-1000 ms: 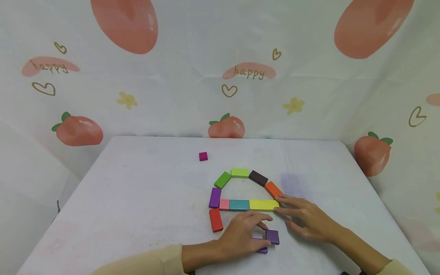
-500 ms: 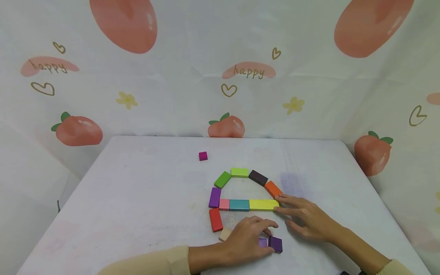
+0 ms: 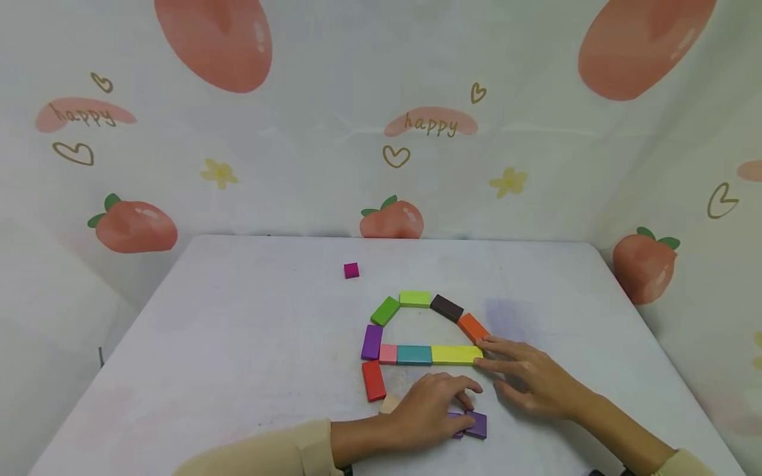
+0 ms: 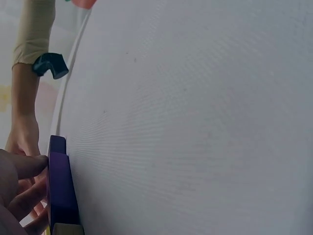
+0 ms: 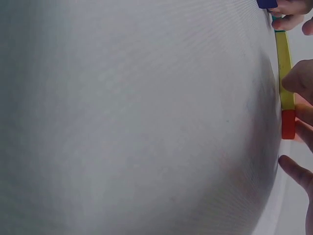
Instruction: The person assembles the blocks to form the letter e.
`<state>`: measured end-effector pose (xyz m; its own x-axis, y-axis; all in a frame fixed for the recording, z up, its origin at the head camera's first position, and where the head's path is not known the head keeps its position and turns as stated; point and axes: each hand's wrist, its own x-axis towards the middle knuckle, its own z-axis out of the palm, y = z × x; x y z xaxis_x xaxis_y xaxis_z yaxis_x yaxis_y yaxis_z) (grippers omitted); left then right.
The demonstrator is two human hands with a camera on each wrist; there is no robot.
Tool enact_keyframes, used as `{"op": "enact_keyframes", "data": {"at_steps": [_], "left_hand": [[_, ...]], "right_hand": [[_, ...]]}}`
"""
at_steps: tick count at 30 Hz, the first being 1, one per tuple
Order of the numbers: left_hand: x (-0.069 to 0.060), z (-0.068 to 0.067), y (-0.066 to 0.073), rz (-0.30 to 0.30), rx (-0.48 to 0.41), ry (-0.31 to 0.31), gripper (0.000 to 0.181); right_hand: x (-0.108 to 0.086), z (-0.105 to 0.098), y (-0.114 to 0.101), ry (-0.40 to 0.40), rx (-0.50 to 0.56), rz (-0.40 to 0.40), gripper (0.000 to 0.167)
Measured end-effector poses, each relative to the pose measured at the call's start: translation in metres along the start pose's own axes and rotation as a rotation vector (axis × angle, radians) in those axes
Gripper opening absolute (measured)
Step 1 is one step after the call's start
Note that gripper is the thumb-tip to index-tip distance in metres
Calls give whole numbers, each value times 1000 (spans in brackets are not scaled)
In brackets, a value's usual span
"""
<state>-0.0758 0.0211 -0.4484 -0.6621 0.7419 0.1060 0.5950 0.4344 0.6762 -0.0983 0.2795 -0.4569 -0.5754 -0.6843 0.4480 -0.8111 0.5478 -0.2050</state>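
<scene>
Colored wooden blocks on the white table form an arch with a crossbar. My left hand is at the lower row, its thumb on a dark purple block and other fingers bent at its far side. That block lies flat, end to end with another purple block that my hand partly covers. My right hand rests with relaxed fingers at the crossbar's right end, fingertips at the yellow block and the orange block. A beige block shows partly beside the left hand.
Teal and pink blocks continue the crossbar. Red, purple, green, lime and black blocks make the outline. A magenta cube sits apart, farther back.
The left hand has moved slightly right and toward me, shifting the dark purple block from the other purple block's upper corner to its right end. The right hand has stayed put.
</scene>
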Motion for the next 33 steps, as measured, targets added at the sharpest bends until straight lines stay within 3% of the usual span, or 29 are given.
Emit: {"op": "enact_keyframes", "data": {"at_steps": [12, 22, 28, 33], "left_hand": [[1, -1, -3, -16, -14, -1, 39], [0, -5, -1, -45, -23, -6, 40], [3, -23, -4, -34, -19, 84, 46], [14, -58, -17, -2, -51, 233, 48]], "right_hand": [[0, -1, -1, -77, -42, 61, 52], [1, -1, -1, -50, -38, 46, 52], [1, -1, 0, -14, -31, 10, 54], [0, 0, 1, -31, -36, 14, 53]]}}
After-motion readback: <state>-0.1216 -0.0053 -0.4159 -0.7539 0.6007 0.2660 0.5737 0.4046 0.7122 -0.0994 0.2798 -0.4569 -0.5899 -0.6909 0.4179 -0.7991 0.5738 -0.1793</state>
